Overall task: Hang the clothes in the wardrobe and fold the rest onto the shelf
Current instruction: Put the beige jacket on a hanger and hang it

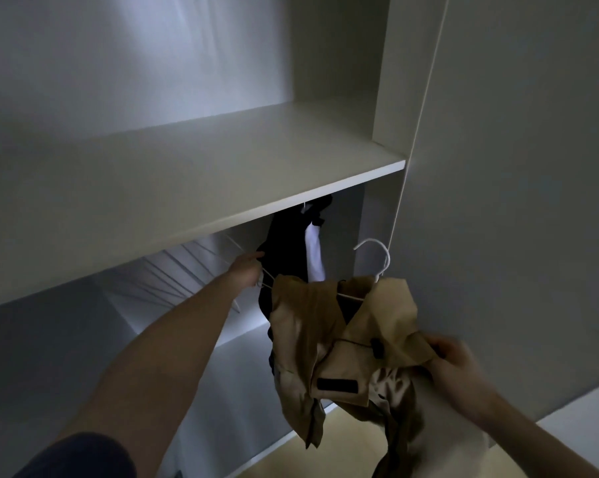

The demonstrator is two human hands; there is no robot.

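A tan coat (329, 343) hangs on a white hanger (377, 257) in front of the open wardrobe. My left hand (248, 270) reaches under the shelf and grips the hanger's left end. My right hand (455, 360) pinches the coat's right lapel at the lower right. Behind the coat, a black garment (287, 243) and a white garment (315, 257) hang inside the wardrobe. The rail is hidden by the shelf.
A wide white shelf (194, 181) spans the wardrobe above the hanging space. Several empty white hangers (187, 267) hang to the left of the black garment. The open wardrobe door (515, 167) stands at the right. Wooden floor (346, 439) shows below.
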